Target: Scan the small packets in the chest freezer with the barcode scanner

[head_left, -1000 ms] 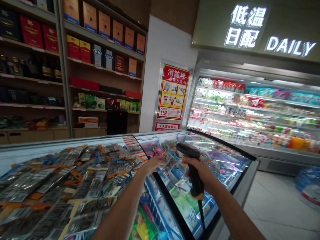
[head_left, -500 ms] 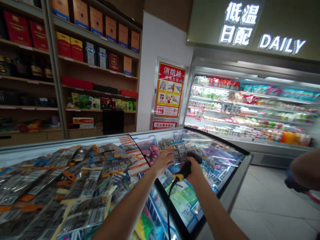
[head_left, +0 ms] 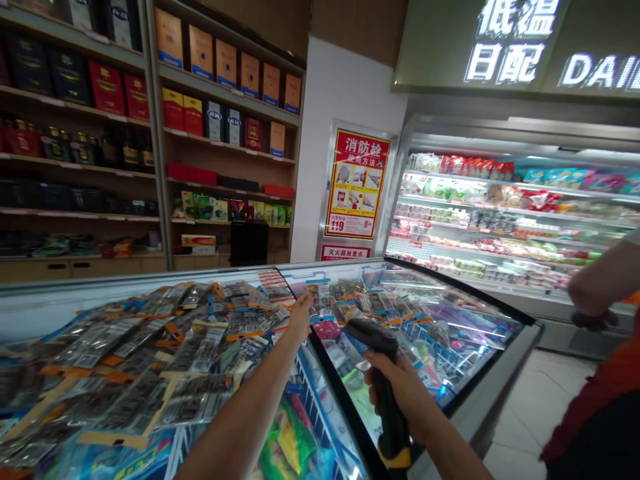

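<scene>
My right hand [head_left: 403,390] is wrapped around the handle of a black barcode scanner [head_left: 373,335] with a yellow base, its head pointing up and to the left. My left hand [head_left: 301,317] reaches forward over the freezer, fingers closed on the edge of a small clear plastic packet [head_left: 323,299] with a blue top strip. Beyond my right hand, on the glass, lie more dark packets [head_left: 370,303] with orange and blue strips. A big heap of similar packets [head_left: 170,347] spreads to the left of my left arm.
The chest freezer [head_left: 505,373] has glass lids with dark frames, and bagged goods show beneath. Shelves of boxed goods [head_left: 230,127] stand behind on the left. A refrigerated display [head_left: 480,220] is at the back right. Another person's arm [head_left: 605,280] enters from the right.
The left hand and its packet have moved left, away from the scanner. The right hand has come nearer to me, with the scanner now tilted upright. The view has turned left.
</scene>
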`<state>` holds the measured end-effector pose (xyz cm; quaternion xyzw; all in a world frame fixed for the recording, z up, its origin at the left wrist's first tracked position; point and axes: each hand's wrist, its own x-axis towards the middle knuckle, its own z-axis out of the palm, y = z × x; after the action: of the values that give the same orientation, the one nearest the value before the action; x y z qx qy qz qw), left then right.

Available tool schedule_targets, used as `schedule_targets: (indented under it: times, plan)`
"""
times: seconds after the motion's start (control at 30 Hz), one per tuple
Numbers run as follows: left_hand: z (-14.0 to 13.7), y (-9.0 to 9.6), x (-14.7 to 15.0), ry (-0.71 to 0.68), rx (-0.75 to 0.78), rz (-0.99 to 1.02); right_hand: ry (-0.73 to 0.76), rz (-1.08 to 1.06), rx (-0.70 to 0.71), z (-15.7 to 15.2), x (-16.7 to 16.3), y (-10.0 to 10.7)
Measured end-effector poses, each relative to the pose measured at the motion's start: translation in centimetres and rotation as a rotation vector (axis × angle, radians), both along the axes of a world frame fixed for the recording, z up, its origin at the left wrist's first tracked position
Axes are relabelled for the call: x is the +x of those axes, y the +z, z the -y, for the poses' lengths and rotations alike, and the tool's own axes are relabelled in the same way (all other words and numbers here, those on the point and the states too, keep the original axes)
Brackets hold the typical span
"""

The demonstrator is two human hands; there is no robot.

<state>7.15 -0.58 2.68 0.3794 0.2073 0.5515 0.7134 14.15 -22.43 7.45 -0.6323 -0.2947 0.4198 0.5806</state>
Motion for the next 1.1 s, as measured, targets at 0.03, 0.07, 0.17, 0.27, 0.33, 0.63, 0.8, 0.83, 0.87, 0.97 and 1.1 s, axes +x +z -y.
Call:
schedule_targets:
  times: [0.03, 0.07, 0.17, 0.27, 0.33, 0.63, 0.8, 0.83, 0.87, 0.97, 1.1]
  plan:
    - [0.0, -0.1, 0.0, 0.004, 0.010, -0.011, 0.001, -0.004, -0.010, 0.1, -0.1, -0.2]
    - [0.1, -0.1, -0.1, 0.010, 0.021, -0.025, 0.002, -0.017, -0.015, 0.2, -0.2, -0.3]
    - [-0.2, -0.3, -0.3, 0.035, 0.048, -0.051, 0.015, -0.053, -0.019, 0.8, -0.4, -0.7]
    - [-0.5, -0.4, -0.5, 0.082, 0.052, -0.060, 0.036, -0.057, -0.027, 1.6, -0.4, -0.6]
    - [-0.6, -0.5, -0.6, 0.122, 0.053, -0.070, 0.037, -0.060, -0.027, 2.1, -0.4, -0.4]
    - [-0.5, -1.2, -0.1, 0.110, 0.103, -0.119, 0.060, 0.038, -0.090, 4.3, 0.2, -0.1]
    - [0.8, -0.7, 0.3, -0.015, 0.098, -0.205, -0.018, 0.122, -0.155, 7.0, 2.1, -1.4]
    - [1.3, -0.6, 0.5, -0.045, 0.098, -0.229, -0.043, 0.116, -0.152, 7.5, 2.8, -1.7]
    - [1.9, -0.4, 0.8, -0.068, 0.108, -0.256, -0.066, 0.103, -0.146, 7.9, 3.6, -2.0]
    - [3.8, -0.5, 2.3, -0.095, 0.180, -0.345, -0.155, 0.038, -0.125, 9.0, 6.3, -2.9]
    - [5.9, -1.1, 5.3, -0.075, 0.246, -0.515, -0.327, -0.032, -0.133, 10.6, 10.3, -3.9]
